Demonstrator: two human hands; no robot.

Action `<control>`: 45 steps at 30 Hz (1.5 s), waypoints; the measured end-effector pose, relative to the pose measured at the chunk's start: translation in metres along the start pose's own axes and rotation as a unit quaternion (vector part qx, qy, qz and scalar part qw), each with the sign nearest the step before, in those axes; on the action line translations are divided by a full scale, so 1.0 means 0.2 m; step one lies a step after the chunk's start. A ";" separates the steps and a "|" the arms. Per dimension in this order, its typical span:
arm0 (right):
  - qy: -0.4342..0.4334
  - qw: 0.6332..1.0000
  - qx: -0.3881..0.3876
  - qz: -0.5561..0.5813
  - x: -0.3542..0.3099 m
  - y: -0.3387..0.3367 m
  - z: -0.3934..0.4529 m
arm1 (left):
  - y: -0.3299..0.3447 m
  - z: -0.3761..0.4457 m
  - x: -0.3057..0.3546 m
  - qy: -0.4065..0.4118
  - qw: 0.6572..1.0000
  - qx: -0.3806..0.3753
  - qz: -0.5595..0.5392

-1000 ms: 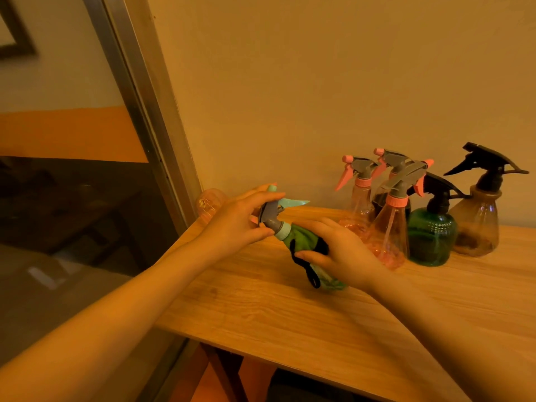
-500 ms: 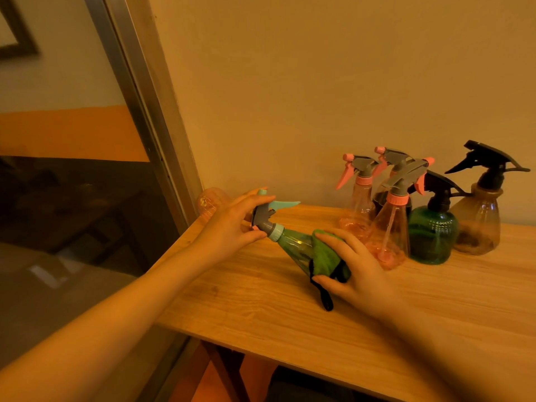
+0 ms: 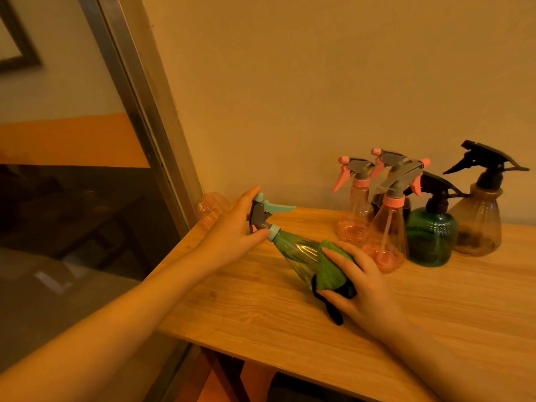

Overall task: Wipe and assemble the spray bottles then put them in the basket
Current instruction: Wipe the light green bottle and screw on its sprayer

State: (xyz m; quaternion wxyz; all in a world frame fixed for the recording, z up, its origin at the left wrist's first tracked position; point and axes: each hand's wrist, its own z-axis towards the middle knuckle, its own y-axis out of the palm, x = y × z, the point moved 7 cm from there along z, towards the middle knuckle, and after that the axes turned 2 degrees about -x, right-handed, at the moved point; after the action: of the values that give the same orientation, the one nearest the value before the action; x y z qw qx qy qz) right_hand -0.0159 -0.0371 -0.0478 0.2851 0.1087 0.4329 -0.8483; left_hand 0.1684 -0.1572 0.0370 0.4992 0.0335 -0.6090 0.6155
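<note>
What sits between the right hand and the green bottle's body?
In the head view, a green cloth lies between the right hand and the green bottle.

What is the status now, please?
Left hand grips sprayer head. Right hand presses cloth on bottle. Nothing in the way.

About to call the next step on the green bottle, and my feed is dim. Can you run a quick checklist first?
1. Left hand grips the spray head: ok.
2. Right hand holds the green cloth against the green bottle: ok.
3. Spray head seated on the bottle neck: ok.
4. Whole bottle wiped: cannot tell.
5. Basket in view: not ok.
6. Standing bottles apart from the hands: ok.
</note>
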 end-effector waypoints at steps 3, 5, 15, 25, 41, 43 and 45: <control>0.019 1.000 0.003 0.014 0.00 0.00 0.02 | 0.00 0.00 0.02 -0.005 0.999 0.001 -0.037; 0.036 0.999 0.008 0.025 -0.01 0.00 0.05 | 0.01 0.00 0.04 0.000 0.999 0.001 -0.053; 0.083 0.994 -0.064 0.004 -0.09 0.00 0.29 | -0.02 -0.04 0.19 0.082 0.984 0.034 -0.154; 0.068 0.997 -0.030 0.034 -0.09 0.03 0.18 | -0.04 -0.05 0.18 0.048 0.973 0.054 -0.221; 0.069 0.996 -0.051 0.030 -0.11 0.02 0.18 | -0.03 -0.01 0.16 -0.033 0.933 0.030 -0.358; 0.064 0.996 -0.063 0.026 -0.12 0.03 0.19 | -0.03 -0.01 0.15 -0.038 0.914 0.027 -0.403; 0.054 0.996 -0.067 0.022 -0.13 0.05 0.18 | -0.04 -0.01 0.11 -0.047 0.905 0.038 -0.421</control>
State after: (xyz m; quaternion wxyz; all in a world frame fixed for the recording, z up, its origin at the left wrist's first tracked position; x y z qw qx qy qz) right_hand 0.0131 -0.0601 -0.0221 0.2867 0.1445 0.5011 -0.8036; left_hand 0.1642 -0.1444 0.0575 0.6811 0.3343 -0.5374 0.3682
